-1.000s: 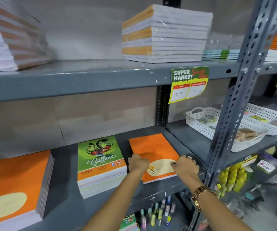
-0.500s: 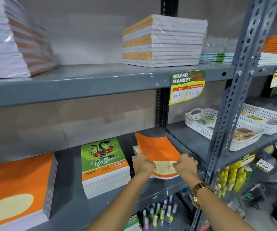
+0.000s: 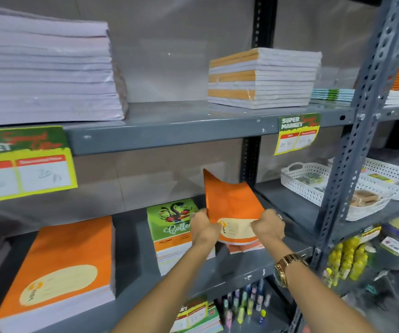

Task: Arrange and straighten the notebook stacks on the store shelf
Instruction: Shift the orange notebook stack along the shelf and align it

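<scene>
Notebook stacks sit on 2 grey metal shelf levels. Orange notebook [image 3: 232, 203] is held up, tilted steeply w/ far corner raised, above a thin orange-edged pile [image 3: 244, 248] on the mid shelf [image 3: 136, 255], right of centre. Left hand [image 3: 204, 228] grips its near-left edge, right hand [image 3: 268, 228] grips near-right edge; both closed on the cover, hands apart w/ cream label patch between them. Ring on right hand, gold watch [image 3: 287, 267] on right wrist.

Green "Coffee" stack [image 3: 169, 227] lies just left of the held book, partly behind left hand. Big orange stack [image 3: 68, 263] further left, well apart, gap of bare shelf between. Shelf paint is chipped near front lip.

Upper shelf [image 3: 169, 126]: tall white-edged stack [image 3: 42, 75] at left in plastic wrap, orange/white stack [image 3: 261, 78] centre-right, low teal/green pile [image 3: 330, 94] beside it. Price tags hang off front lip: big blurred one [image 3: 23, 164] at left, smaller "SUPER MARKET" tag [image 3: 297, 133] at right.

Perforated grey upright [image 3: 357, 131] divides bays. Right bay holds white plastic baskets [image 3: 314, 186] w/ small items, can't tell what. Below: yellow bottles [image 3: 347, 260], coloured pens/markers [image 3: 244, 306] on the lower level. Back wall is plain grey-beige panel.
</scene>
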